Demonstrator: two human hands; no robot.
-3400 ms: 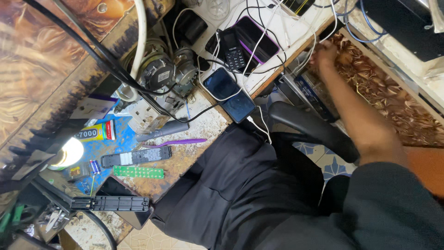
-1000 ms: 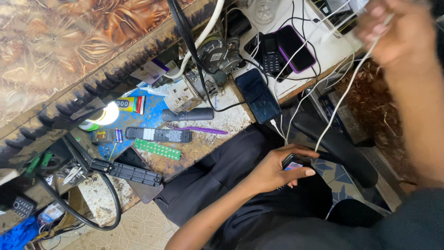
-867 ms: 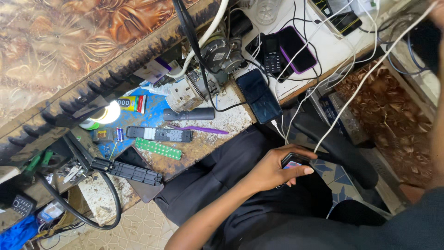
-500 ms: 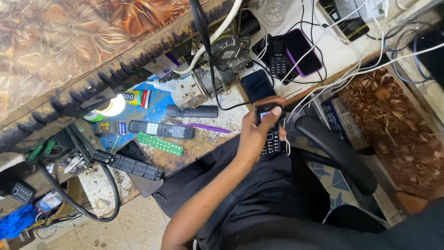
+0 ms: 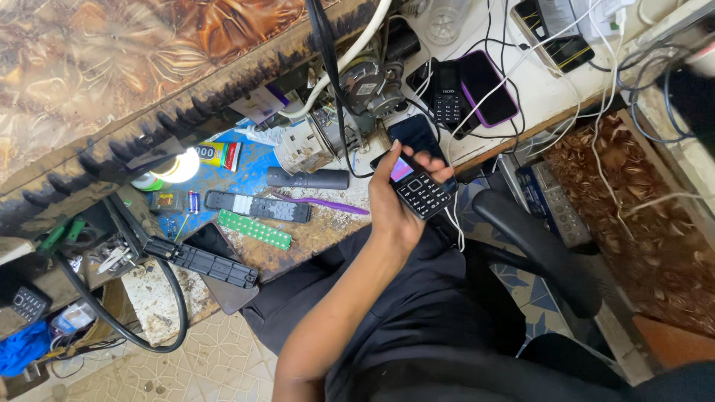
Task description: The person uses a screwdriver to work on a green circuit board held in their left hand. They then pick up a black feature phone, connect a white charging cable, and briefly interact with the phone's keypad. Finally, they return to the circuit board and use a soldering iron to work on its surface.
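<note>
Cluttered tabletop (image 5: 328, 227): purple plastic toothbrush (image 5: 324, 202), green circuit strip (image 5: 253, 228), lit bulb (image 5: 181, 165), black smartphone (image 5: 415, 135) just behind the hand, white cables hanging alongside. Left hand (image 5: 395, 205) over the lap at the tabletop edge, fingers (image 5: 436, 173) wrapped around a small black keypad phone with lit screen (image 5: 415, 186). Right hand out of view.

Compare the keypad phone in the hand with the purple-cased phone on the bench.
The keypad phone is held up in the left hand, while the purple-cased phone lies flat on the bench. The keypad phone has buttons and a small lit screen; the purple-cased phone is one large dark screen. The keypad phone looks narrower. Both are dark, rectangular handsets.
</note>
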